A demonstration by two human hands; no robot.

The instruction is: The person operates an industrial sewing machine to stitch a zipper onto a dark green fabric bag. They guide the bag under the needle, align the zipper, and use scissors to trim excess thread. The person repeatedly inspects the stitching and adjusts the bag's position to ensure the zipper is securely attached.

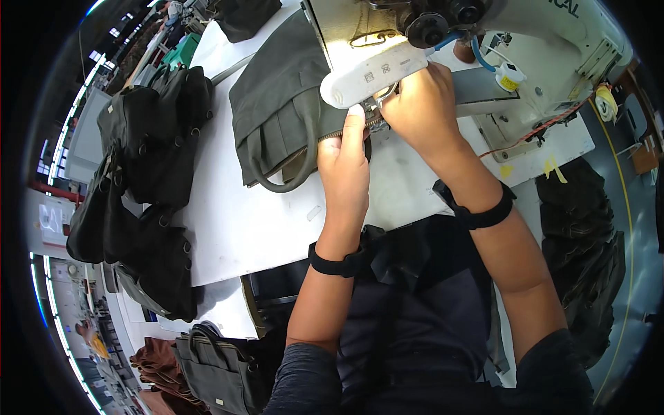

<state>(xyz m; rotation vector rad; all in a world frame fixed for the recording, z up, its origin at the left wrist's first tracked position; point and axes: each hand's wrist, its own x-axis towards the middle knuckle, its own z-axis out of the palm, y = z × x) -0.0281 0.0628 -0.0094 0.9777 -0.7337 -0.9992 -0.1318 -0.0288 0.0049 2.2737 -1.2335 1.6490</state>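
A dark olive-grey bag (277, 104) with rounded handles lies on the white sewing table, its metal-toothed zip edge running in under the head of a sewing machine (377, 72). My left hand (344, 162) is closed on that zip edge, thumb stretched along the top close to the presser foot (375, 123). Just right of the needle area, my right hand (422, 104) is curled against the machine head. Its fingertips are partly hidden there, so what they grip cannot be made out. One bag handle (308, 149) loops beside my left hand.
Several dark bags (149, 145) are heaped along the table's left edge. Another dark bag (218, 366) and brown pieces (158, 360) are at the lower left. Dark bag pieces (581, 249) hang at the right. The machine's body (574, 55) and a red cord (532, 133) flank my right arm.
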